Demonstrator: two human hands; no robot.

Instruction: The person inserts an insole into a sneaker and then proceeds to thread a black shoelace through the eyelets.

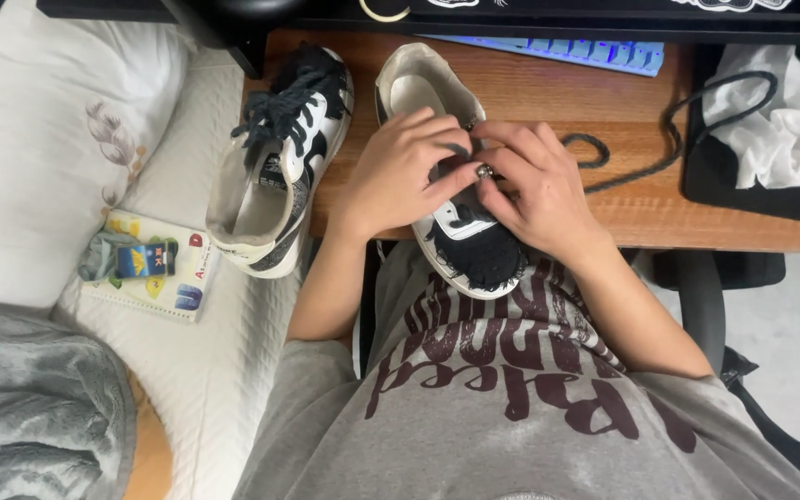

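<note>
A black and white sneaker [463, 239] lies on the wooden desk [631, 204], its toe pointing at my chest and hanging over the desk's front edge. My left hand [400, 171] rests over its left side with the fingers curled at the eyelets. My right hand [539, 181], with a ring on one finger, covers the tongue area and pinches at the lace holes. A dark grey shoelace [668, 130] trails from under my right hand across the desk to the right. The matching second sneaker [280, 162], laced in black, leans off the desk's left edge.
A keyboard [594, 51] sits at the desk's back edge. White cloth on a black pad [770, 120] lies at the right. A bed with a white pillow [48, 139], a notebook with a small box [155, 264] and a grey blanket [30, 417] is on the left.
</note>
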